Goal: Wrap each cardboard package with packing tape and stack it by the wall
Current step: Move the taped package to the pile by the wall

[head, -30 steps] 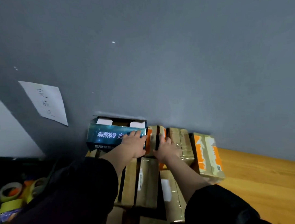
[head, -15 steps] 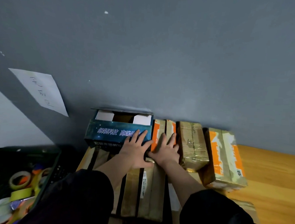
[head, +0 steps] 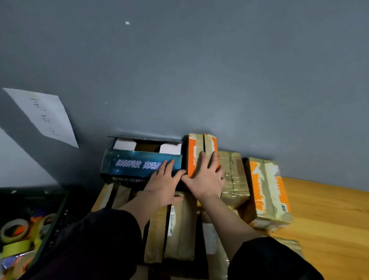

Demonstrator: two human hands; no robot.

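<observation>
Presently, head view:

- Wall point(head: 203, 77): grey, closes off the far edge of the stack; a paper note point(head: 43, 114) is stuck to it at the left.
- Orange package point(head: 194, 155): taped, top of the stack, far end touching the wall; long axis runs from the wall toward the person.
- Blue box point(head: 136, 163): just left of the orange package and touching it; flaps open at the top; long axis lies along the wall.
- Brown package point(head: 232, 178): just right of the orange package, set lower; long axis toward the person.
- Second orange package point(head: 268, 194): rightmost, on the table, tilted slightly; near end juts past its neighbours.
- Lower packages point(head: 179, 230): brown, taped, under the forearms; form the base layer.
- Table point(head: 328, 220): wood, bare to the right of the stack; open room there.
- Bin point(head: 55, 219): dark, left of the stack, holding tape rolls point(head: 14, 232).
- Left hand point(head: 165, 181): fingers straight, flat on the blue box's near face; grips nothing.
- Right hand point(head: 205, 176): fingers spread, palm pressing on the orange package; not curled round it.
</observation>
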